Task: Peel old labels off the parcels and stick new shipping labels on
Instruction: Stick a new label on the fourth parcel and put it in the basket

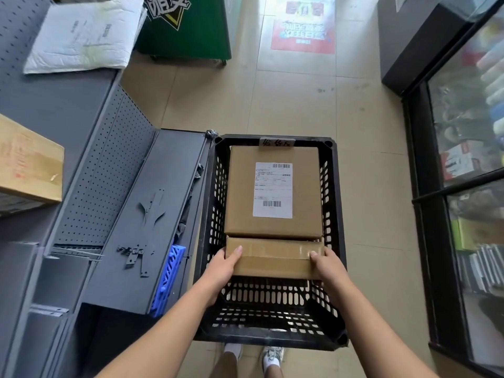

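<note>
**Two hands on a small box over the black crate**

Head view: the left hand point(223, 264) and the right hand point(326, 266) each grip one end of a small box point(272, 261), thumbs laid on its taped top and fingers curled round its sides; the box sits between the two hands, inside the black crate point(207, 214); whether it rests on anything cannot be told. Just beyond the fingertips, touching the far edge of the small box, lies a large box point(272, 227) in the same crate; a white label point(272, 190) with barcodes is stuck flat on its top face. Further out from the hands, a handwritten tag point(276, 142) sits on the crate's far rim. To the outside of the left hand stands a grey shelf point(136, 214) with a blue plastic piece point(169, 282) wedged against the crate; well beyond that hand lie a cardboard box point(27, 165) and a white padded envelope point(84, 34). Well to the outside of the right hand stands a glass cabinet point(469, 159).
</note>
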Available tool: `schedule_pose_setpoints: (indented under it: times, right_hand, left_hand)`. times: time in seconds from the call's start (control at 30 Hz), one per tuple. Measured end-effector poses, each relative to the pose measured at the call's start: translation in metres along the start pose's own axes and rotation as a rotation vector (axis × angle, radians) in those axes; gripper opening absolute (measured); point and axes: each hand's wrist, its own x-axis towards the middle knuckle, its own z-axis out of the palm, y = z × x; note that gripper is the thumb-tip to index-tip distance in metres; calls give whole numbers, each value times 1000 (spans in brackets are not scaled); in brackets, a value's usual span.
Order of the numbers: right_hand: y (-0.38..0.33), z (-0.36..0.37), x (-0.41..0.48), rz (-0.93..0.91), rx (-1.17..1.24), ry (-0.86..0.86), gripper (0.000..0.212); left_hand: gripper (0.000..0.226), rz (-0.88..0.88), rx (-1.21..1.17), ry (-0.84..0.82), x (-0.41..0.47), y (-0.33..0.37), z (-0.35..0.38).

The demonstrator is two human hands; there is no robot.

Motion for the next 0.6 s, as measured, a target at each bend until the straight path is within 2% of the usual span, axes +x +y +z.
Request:
schedule_pose_setpoints:
  times: [0.3, 0.4, 0.6]
  right_hand:
    - [-6, 5, 3, -36, 70, 40, 36]
    - [-5, 8, 8, -55, 75, 49, 44]
    - [-7, 12, 13, -95, 61, 77, 47]
  left_hand:
    - [55, 66, -42, 47, 6, -2, 7]
    - [53, 91, -39, 79, 8, -1, 9]
    - [59, 89, -35, 80, 18, -3, 10]
